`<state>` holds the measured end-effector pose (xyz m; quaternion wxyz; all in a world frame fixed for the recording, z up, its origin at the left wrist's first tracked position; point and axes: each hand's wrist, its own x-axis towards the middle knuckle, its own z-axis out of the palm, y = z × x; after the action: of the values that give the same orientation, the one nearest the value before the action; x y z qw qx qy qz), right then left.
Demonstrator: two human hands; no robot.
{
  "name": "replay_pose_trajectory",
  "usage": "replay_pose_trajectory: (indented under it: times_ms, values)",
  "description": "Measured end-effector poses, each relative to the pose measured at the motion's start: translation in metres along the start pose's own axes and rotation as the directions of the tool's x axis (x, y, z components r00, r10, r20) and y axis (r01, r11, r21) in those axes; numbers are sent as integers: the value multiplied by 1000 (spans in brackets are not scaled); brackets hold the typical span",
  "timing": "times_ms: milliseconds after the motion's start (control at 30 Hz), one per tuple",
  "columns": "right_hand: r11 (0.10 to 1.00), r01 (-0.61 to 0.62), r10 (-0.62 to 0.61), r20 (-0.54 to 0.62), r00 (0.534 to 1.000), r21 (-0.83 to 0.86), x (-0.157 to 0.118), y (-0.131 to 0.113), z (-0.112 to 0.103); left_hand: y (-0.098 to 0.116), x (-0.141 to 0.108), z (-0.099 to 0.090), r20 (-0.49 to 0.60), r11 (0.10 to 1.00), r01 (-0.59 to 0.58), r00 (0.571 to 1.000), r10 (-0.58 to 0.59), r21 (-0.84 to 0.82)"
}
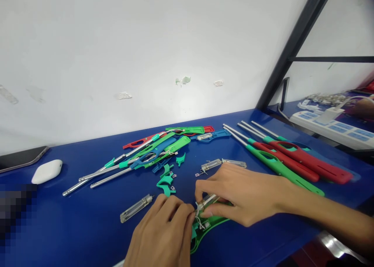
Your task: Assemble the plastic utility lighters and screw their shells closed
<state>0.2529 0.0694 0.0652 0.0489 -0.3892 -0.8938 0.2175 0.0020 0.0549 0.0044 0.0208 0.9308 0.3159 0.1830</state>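
Observation:
Near the front of the table lies an open green lighter shell [214,221], with thin white wires and a teal piece inside. My right hand [248,191] pinches a transparent lighter fuel tank [209,200] between thumb and fingers, over the shell. Its near end touches the wires. At the shell's left end my left hand [163,232] is closed, fingers bent against the shell; its fingertips are partly hidden. Left of that hand a loose fuel tank [136,208] lies flat. Two more tanks [210,165] rest just beyond my right hand. Teal triggers [166,180] and small metal bits lie between.
Opened lighters and shell halves [154,150] are heaped at the back. Whole long-necked lighters [292,161] lie at right. A white earbud case [46,171] and a phone [23,158] are on the left. Beyond the black frame [292,48] sit a power strip [333,127] and another person's hand.

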Motion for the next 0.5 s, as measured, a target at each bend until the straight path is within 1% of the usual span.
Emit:
replay_pose_trajectory:
  times_ms: [67,167,233,367,500]
  values:
    - [1000,2,-2,-4,1000,-16,0,1,2,1,2,0,-52,999,-33,998,34,23]
    - [999,10,-10,-9,1000,-33,-1,3,4,3,6,0,-175,996,-66,982,74,54]
    - [999,25,-25,-11,1000,-30,-1,4,5,5,9,0,-221,995,-75,971,87,64]
    - [998,49,-50,-24,998,-24,0,6,7,7,11,-2,-230,995,-67,970,81,68]
    - [997,75,-75,-12,997,34,0,8,11,7,8,-2,-219,996,-59,973,71,64]
